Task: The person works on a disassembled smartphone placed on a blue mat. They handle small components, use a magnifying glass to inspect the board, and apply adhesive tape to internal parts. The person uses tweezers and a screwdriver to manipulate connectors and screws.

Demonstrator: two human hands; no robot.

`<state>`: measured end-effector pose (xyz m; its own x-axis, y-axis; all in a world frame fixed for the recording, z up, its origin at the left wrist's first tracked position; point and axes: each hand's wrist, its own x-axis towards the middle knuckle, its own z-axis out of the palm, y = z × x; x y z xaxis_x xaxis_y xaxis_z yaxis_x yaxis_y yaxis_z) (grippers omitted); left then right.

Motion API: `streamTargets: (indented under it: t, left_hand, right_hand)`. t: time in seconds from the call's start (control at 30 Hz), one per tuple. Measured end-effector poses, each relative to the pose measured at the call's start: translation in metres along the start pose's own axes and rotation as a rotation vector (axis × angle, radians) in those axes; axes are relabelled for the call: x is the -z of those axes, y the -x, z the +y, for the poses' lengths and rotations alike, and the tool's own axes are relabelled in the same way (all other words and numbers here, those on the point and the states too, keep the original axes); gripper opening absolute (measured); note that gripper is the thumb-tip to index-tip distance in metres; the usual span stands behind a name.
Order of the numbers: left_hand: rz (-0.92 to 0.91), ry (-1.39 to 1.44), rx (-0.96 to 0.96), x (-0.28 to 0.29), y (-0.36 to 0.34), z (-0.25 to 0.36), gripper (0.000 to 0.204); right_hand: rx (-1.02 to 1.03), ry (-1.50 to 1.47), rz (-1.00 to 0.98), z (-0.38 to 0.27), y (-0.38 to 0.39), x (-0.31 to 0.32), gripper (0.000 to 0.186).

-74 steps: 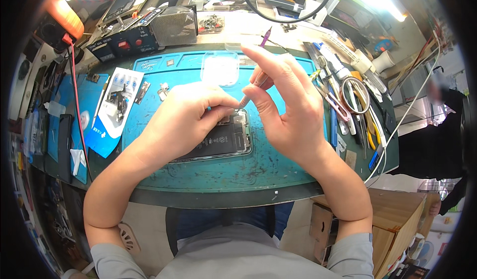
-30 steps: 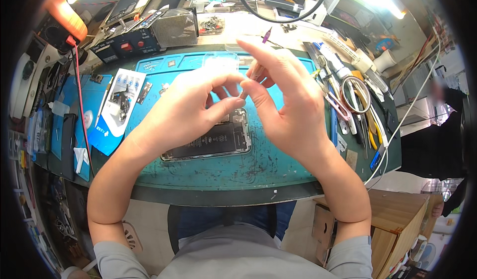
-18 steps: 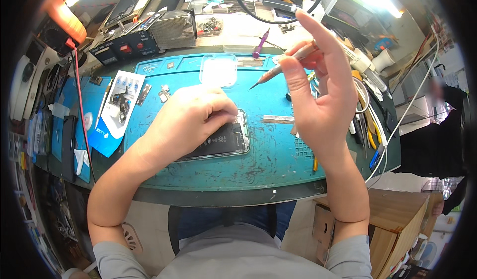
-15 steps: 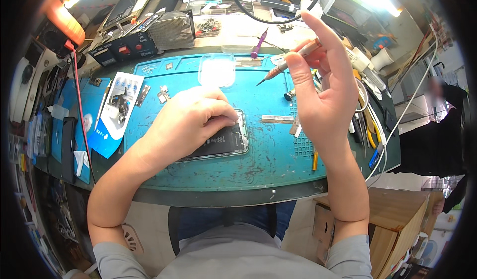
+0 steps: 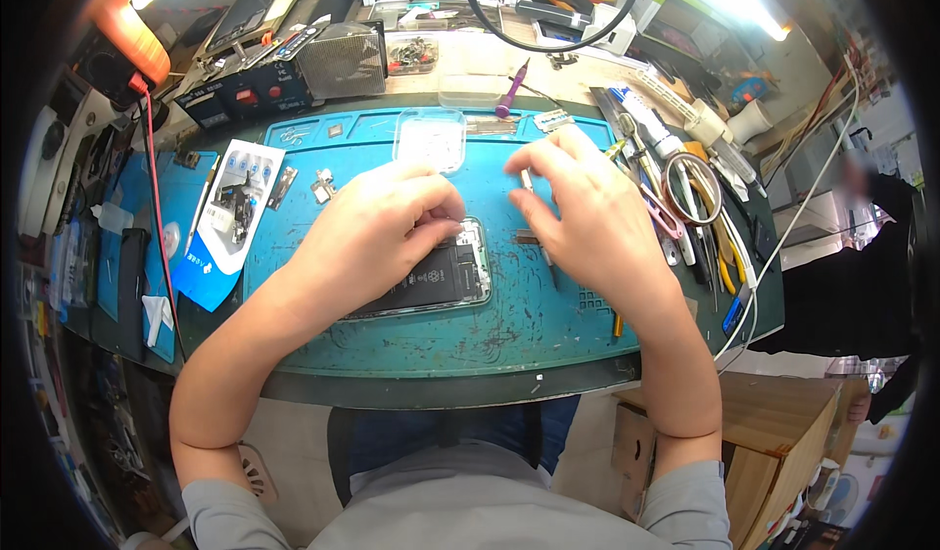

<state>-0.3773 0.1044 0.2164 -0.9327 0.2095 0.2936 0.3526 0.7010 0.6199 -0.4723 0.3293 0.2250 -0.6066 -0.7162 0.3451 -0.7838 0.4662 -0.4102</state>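
An opened phone (image 5: 421,291) lies on a blue work mat (image 5: 411,346), its black battery and inner frame showing. My left hand (image 5: 377,219) covers its upper left part. Thumb and fingers are pinched together at the phone's top edge; whatever they hold is hidden. My right hand (image 5: 592,212) is to the right of the phone, closed around a slim precision screwdriver (image 5: 526,180). Only short pieces of the tool show past the fingers and below the palm. A flat metal strip (image 5: 527,238) lies partly under that hand.
A clear plastic box (image 5: 429,139) and a purple screwdriver (image 5: 511,90) are beyond the hands. Tweezers, pliers and a tape roll (image 5: 692,190) crowd the right side. A blue-and-white packet (image 5: 233,217) lies left. A person in black (image 5: 847,276) stands at far right.
My right hand has come down and toward the phone, turning the screwdriver so that its tip no longer points left. My left hand stays at the phone with little change.
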Motion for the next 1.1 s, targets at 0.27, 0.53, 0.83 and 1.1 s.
streamTargets:
  t: [0.27, 0.53, 0.83, 1.1]
  left_hand:
    - [-0.013, -0.032, -0.037, -0.004, -0.002, -0.006, 0.011]
    - [-0.045, -0.037, -0.032, -0.005, -0.002, -0.008, 0.011]
    - [-0.073, -0.025, -0.057, -0.007, -0.005, -0.012, 0.012]
    - [-0.071, -0.019, -0.037, -0.008, -0.006, -0.011, 0.011]
  right_hand:
    - [-0.022, -0.19, -0.278, -0.012, 0.001, 0.002, 0.016]
    - [-0.024, -0.249, -0.253, -0.009, 0.003, -0.004, 0.015]
    - [0.016, -0.241, -0.205, -0.004, 0.004, -0.008, 0.01]
    - [-0.086, -0.356, -0.223, -0.009, 0.002, -0.002, 0.016]
